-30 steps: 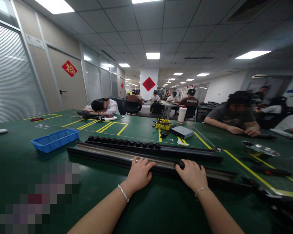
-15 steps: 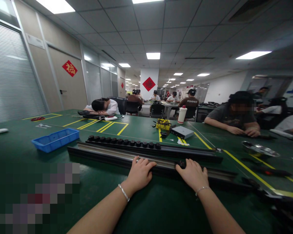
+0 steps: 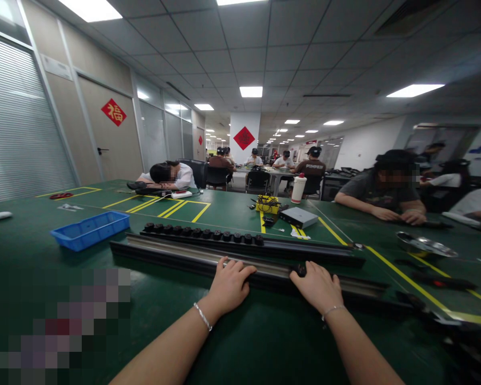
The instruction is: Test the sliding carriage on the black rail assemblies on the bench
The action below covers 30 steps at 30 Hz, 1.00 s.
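A long black rail with a metallic channel [image 3: 176, 253] lies across the green table in front of me. My left hand [image 3: 231, 283] rests on its middle, fingers over the channel and thumb pointing right. Farther right, my right hand [image 3: 318, 286] lies over the same rail, its fingertips beside a small black part [image 3: 300, 269] in the channel. Whether its fingers grip that part is hidden. Just behind lies a second black rail [image 3: 312, 249], with a row of several black round pieces [image 3: 207, 233] along its left half.
A blue tray [image 3: 90, 230] stands at the left. Behind the rails are a grey box [image 3: 299, 217], a yellow holder with cables [image 3: 268, 203] and a white bottle [image 3: 299, 189]. Metal bowls [image 3: 425, 245] and dark tools are at the right. Two people lean on the table.
My right hand has shifted very slightly to the right along the rail with the small black part beside its fingertips. My left hand stays in place.
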Available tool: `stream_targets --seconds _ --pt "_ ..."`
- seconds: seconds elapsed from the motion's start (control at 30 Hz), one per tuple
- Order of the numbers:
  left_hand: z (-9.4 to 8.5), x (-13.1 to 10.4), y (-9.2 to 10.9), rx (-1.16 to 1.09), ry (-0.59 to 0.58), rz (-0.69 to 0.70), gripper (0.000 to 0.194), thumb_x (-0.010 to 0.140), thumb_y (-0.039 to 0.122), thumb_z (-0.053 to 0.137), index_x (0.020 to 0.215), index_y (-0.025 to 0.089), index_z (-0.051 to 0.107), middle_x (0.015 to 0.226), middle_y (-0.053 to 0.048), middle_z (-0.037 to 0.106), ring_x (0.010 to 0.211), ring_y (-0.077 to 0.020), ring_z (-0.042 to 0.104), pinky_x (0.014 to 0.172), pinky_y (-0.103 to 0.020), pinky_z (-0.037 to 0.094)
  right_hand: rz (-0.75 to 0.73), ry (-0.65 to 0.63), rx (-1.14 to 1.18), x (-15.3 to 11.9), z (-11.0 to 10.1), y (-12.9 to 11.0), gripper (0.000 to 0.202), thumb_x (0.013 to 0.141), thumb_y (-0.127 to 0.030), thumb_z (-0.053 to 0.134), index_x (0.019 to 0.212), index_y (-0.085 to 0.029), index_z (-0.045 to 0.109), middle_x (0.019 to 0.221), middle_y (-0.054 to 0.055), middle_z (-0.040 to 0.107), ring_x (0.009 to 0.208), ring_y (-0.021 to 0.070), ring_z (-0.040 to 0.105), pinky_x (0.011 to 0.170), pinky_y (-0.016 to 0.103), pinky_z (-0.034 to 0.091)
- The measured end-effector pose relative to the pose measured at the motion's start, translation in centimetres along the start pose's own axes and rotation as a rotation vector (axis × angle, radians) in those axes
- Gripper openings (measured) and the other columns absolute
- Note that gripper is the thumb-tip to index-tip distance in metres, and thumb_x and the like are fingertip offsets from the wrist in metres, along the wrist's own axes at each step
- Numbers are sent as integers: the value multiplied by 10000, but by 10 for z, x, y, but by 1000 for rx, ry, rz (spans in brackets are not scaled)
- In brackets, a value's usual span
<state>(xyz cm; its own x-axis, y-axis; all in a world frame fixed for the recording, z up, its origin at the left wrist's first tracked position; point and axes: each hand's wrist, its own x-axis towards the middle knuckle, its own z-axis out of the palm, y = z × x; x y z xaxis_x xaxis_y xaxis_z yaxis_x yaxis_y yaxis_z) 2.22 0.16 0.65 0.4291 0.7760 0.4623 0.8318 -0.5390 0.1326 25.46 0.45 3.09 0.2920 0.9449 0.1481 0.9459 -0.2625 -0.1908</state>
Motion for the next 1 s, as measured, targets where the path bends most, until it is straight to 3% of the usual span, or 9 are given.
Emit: stream_targets --seconds 0.13,0.3,0.47,1.0 --pt "-1 0 0 3 -4 1 375 792 219 508 1148 337 521 965 12 600 986 -190 504 1033 -457 187 2 -27 -5 1 -1 1 692 776 -492 302 1315 -85 449 1410 133 389 1302 281 301 1053 548 179" --pt "-2 0 1 11 -20 -9 386 782 209 510 1146 337 528 964 7 606 986 -192 509 1034 -457 189 64 -59 -37 0 -4 0 748 769 -547 288 1357 -100 411 1450 116 329 1330 344 218 1044 572 152" --pt "-1 0 1 5 -16 -8 393 782 213 517 1154 340 525 972 6 604 994 -196 505 1037 -458 189 53 -28 -29 0 -3 2 734 768 -554 299 1338 -113 441 1435 132 350 1312 368 249 1018 596 176" --pt "0 0 0 -8 11 10 374 781 201 514 1132 329 530 975 8 603 976 -193 510 1025 -458 194 68 -21 25 0 -3 3 724 742 -505 328 1311 -74 445 1414 141 380 1303 314 280 1033 574 180"
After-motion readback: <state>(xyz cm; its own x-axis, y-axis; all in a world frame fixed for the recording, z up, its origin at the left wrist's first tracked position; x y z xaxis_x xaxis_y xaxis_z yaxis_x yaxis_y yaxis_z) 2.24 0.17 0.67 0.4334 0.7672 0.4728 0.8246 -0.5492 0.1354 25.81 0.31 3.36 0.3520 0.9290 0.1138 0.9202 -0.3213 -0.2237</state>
